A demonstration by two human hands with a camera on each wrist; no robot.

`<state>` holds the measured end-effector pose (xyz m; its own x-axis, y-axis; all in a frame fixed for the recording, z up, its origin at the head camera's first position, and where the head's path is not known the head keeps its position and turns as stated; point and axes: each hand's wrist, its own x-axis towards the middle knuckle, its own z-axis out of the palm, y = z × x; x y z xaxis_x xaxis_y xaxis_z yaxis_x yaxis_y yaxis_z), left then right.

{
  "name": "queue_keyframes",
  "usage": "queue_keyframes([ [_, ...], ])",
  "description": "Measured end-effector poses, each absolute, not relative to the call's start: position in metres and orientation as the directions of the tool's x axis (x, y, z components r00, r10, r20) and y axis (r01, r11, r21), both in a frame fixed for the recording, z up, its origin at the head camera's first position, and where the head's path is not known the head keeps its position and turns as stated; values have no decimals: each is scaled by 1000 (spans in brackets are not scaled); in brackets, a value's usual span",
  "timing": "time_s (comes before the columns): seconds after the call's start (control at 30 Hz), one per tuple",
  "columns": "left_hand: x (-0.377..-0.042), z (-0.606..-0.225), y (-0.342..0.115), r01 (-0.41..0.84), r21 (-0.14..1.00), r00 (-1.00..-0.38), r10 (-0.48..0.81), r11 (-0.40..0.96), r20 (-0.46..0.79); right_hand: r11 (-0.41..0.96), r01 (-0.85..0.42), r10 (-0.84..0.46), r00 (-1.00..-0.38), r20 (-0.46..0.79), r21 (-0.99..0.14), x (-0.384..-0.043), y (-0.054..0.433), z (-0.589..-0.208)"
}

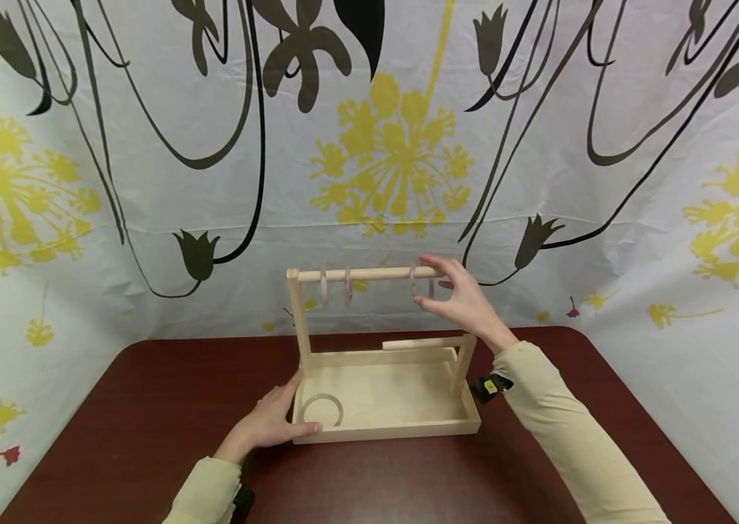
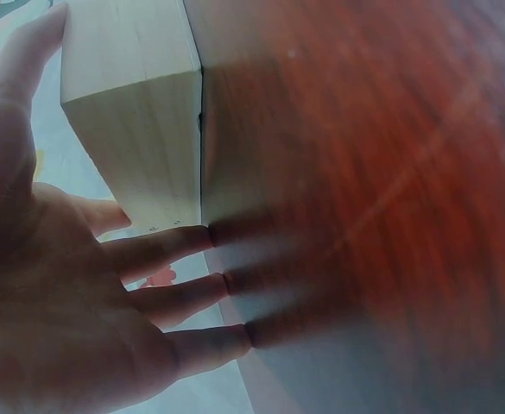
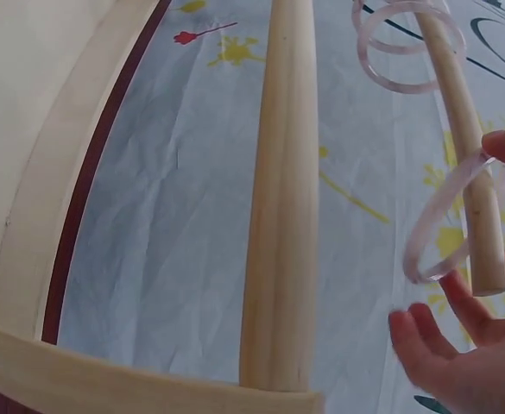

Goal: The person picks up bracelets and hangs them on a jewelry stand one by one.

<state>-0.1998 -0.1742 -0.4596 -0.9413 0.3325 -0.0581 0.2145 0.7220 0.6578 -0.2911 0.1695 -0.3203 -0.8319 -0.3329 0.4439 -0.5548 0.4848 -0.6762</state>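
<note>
A wooden jewelry stand (image 1: pixel 385 433) has a tray base and an upper bar (image 1: pixel 376 274). At the bar's free right end my right hand (image 1: pixel 464 298) holds a pale translucent bangle (image 3: pixel 433 220) around the bar, fingertips at its top and lower edge. Another bangle (image 1: pixel 431 288) shows close beside it, partly behind the fingers. Two more bangles (image 1: pixel 324 288) hang toward the bar's left. My left hand (image 1: pixel 271 415) rests at the tray's left front corner, thumb on the front rim. In the left wrist view its fingers are straight and spread, several tips touching the table.
One bangle (image 1: pixel 322 397) lies in the tray's left front corner. A shorter, lower bar (image 1: pixel 423 343) extends leftward from the right post (image 1: pixel 463 367). The stand sits on a dark red-brown table (image 1: pixel 180 393). A patterned curtain (image 1: pixel 212 196) hangs behind.
</note>
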Motion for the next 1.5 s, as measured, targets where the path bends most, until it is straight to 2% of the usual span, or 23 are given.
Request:
queue_keyframes([
  [0.4,-203,-464,-174,212,659,-943,327,722,-54,588,-571,-379,-820,429,-573,-298,167,-320],
  [0.7,-204,-465,-174,208,663,-944,324,720,-56,593,-708,-458,-689,562,-384,-301,160,-315],
  [0.8,-204,-465,-174,208,663,-945,323,719,-54,606,-723,-478,-664,575,-331,-299,156,-313],
  [1.07,-202,-461,-174,215,665,-939,339,715,-62,651,-718,-521,-659,543,-247,-297,145,-305],
  [1.5,-203,-462,-174,215,672,-938,343,709,-61,648,-739,-570,-630,528,-181,-297,130,-302],
])
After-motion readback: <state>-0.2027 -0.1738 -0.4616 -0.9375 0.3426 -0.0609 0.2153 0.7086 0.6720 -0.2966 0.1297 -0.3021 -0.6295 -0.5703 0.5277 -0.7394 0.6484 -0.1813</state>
